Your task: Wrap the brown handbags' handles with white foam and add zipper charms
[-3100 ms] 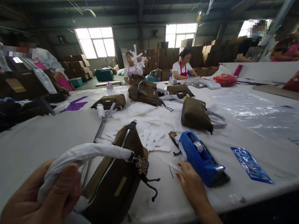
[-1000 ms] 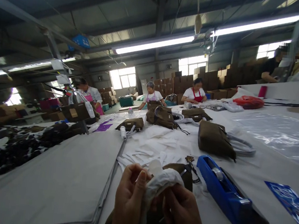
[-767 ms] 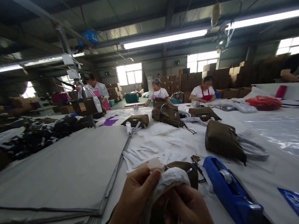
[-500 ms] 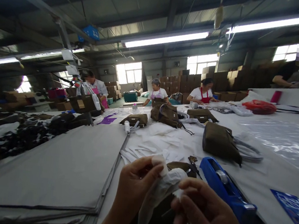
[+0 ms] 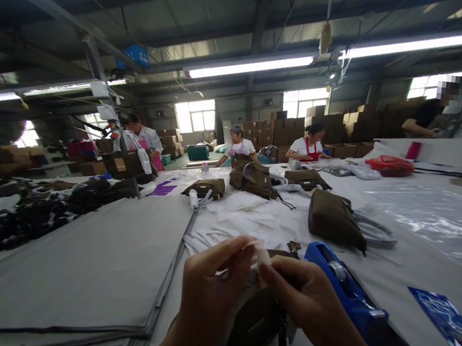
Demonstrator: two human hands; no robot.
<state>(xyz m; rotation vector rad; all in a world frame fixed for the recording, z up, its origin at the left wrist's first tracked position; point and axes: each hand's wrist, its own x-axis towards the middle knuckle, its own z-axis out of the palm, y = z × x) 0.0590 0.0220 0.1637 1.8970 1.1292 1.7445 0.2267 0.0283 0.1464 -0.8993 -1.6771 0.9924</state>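
Fingertips together now: left hand (image 5: 210, 289) and right hand (image 5: 306, 302) both pinched on wrap (image 5: 258, 254), thumb and forefinger of each meeting just above bag (image 5: 254, 324). Half a second ago held wider, with a broad white fold of wrap standing between them; now only a small crumpled tip on show, the rest hidden behind the fingers. Three seconds ago right hand down on table (image 5: 406, 274) at dispenser (image 5: 346, 295); since brought back to the wrap. Whether a piece of tape came along, cannot tell. Judged from this: loose end of wrap gathered in and pressed close at the bag's handle, so nearer the end of the wrapping than its start.

Bag directly under both hands at the near table edge, dark, partly out of frame; open or zipped, cannot tell, contents hidden. Dispenser just right of the right hand, not touched, with roll (image 5: 337, 269) seated in it. Other bags (image 5: 335, 220) further up the table, lying on their sides, looking closed, nothing of their insides on show; one with pale wrapped handles trailing to its right. Boxes (image 5: 297, 127) stacked along the far wall and crate (image 5: 198, 152) beyond the table's far end: contents out of sight. Strips (image 5: 246, 218) loose on the table between those bags and the hands, in no container.
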